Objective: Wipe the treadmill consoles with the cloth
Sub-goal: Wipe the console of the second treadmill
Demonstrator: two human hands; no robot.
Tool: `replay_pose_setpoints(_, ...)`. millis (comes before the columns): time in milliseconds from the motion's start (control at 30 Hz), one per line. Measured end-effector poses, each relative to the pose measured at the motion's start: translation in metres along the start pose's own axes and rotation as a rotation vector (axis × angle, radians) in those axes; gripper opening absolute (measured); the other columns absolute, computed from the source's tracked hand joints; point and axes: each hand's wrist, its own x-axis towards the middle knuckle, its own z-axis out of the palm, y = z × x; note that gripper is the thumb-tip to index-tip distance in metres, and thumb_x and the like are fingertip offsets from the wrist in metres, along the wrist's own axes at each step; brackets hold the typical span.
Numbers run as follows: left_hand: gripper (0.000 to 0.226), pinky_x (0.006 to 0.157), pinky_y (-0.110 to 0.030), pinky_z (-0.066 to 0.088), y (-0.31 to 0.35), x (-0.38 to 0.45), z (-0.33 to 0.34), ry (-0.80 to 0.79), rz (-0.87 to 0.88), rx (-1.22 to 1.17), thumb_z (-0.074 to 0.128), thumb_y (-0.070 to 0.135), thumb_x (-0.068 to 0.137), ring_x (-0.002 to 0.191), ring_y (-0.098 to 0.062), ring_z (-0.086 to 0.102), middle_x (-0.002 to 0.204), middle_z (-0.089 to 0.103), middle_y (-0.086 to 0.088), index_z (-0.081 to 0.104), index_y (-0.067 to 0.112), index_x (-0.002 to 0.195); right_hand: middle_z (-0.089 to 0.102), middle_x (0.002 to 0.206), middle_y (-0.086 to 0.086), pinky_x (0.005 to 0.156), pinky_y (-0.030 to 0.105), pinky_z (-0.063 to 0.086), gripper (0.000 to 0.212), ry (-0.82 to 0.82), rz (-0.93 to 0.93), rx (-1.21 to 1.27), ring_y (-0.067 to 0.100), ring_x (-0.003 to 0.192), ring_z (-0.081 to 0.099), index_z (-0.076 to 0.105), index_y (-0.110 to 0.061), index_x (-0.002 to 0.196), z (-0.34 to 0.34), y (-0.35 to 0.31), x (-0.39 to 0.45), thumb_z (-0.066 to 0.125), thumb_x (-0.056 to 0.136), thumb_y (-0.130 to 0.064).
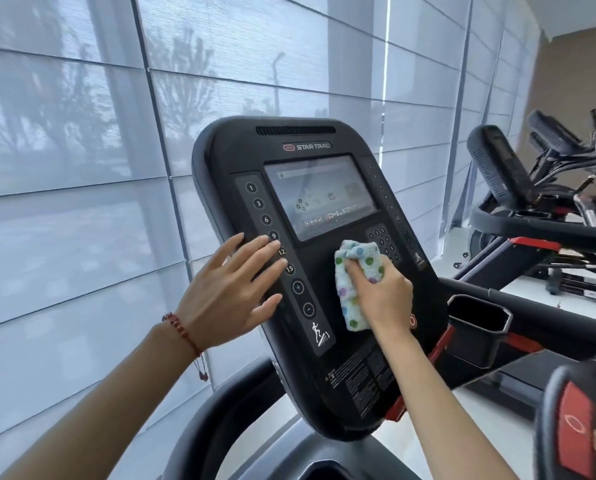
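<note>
A black treadmill console (324,358) with a lit screen (319,195) fills the middle of the head view. My right hand (385,292) presses a white cloth with coloured dots (353,271) against the panel just below the screen, beside the small keypad. My left hand (230,292) lies flat with fingers spread on the console's left edge, over the numbered button column (267,220). A red bead bracelet (180,329) is on my left wrist.
A cup holder (476,320) and the black handrail (549,306) sit right of the console. A second treadmill console (494,161) and other gym machines stand further right. Shaded windows (82,168) are behind. A red-and-black control (577,420) is at lower right.
</note>
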Motion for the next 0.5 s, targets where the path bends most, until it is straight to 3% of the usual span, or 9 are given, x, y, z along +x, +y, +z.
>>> replay_pose_setpoints(133, 0.042, 0.102, -0.048, 0.035, 0.006, -0.021, -0.018, -0.005, -0.089, 0.01, 0.045, 0.034, 0.091, 0.117, -0.031, 0.054, 0.124, 0.059, -0.017, 0.067, 0.005, 0.113, 0.062, 0.07, -0.011, 0.061, 0.027, 0.054, 0.023, 0.003, 0.032, 0.031, 0.007, 0.067, 0.062, 0.055, -0.028, 0.074, -0.006, -0.012, -0.024, 0.065, 0.079, -0.048)
replay_pose_setpoints(267, 0.042, 0.102, -0.048, 0.035, 0.011, -0.042, -0.036, 0.002, -0.156, 0.03, 0.045, 0.032, 0.091, 0.115, -0.033, 0.054, 0.122, 0.06, -0.018, 0.067, 0.004, 0.113, 0.068, 0.075, -0.004, 0.065, 0.032, 0.056, 0.028, -0.01, 0.02, 0.071, 0.012, 0.071, 0.066, 0.062, -0.021, 0.079, -0.008, -0.025, -0.046, 0.065, 0.078, -0.049)
replay_pose_setpoints(433, 0.041, 0.1, -0.048, 0.036, 0.025, -0.074, -0.059, -0.007, -0.251, 0.046, 0.045, 0.03, 0.09, 0.114, -0.033, 0.056, 0.122, 0.06, -0.018, 0.066, 0.004, 0.112, 0.063, 0.07, -0.009, 0.057, 0.013, 0.044, 0.028, -0.058, -0.066, 0.11, 0.003, 0.067, 0.06, 0.061, -0.018, 0.078, -0.014, -0.051, -0.072, 0.063, 0.081, -0.046)
replay_pose_setpoints(500, 0.041, 0.1, -0.048, 0.036, 0.034, -0.092, -0.068, -0.037, -0.291, 0.055, 0.044, 0.031, 0.091, 0.114, -0.034, 0.055, 0.123, 0.06, -0.018, 0.066, 0.004, 0.113, 0.064, 0.071, -0.008, 0.057, 0.012, 0.043, 0.029, -0.091, -0.077, 0.135, 0.001, 0.067, 0.06, 0.063, -0.016, 0.08, -0.012, -0.059, -0.086, 0.064, 0.081, -0.046)
